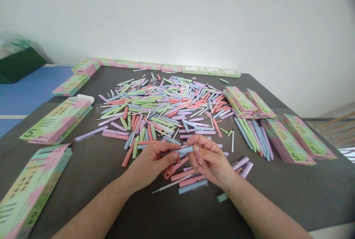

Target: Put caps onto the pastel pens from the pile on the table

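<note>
Both hands meet over a heap of pen parts, fingers closed around a light blue pen barrel (185, 151) that lies almost level. My left hand (154, 165) grips its left part between thumb and fingers. At the right end, the thumb and forefinger of my right hand (209, 159) pinch it. My fingers cover both ends of it. Just below the hands lie coral pen barrels (191, 181), a blue barrel (193, 187) and a thin white refill (172, 185). Purple barrels (246, 168) and a green piece (222, 197) rest beside my right wrist.
A wide heap of pastel pen parts (166, 100) spreads over the dark table (283, 191). Rowed pens (255, 137) lie at right near printed boxes (290, 141). More boxes (57, 118) line the left and back edges. A dark green bin (20, 65) stands far left.
</note>
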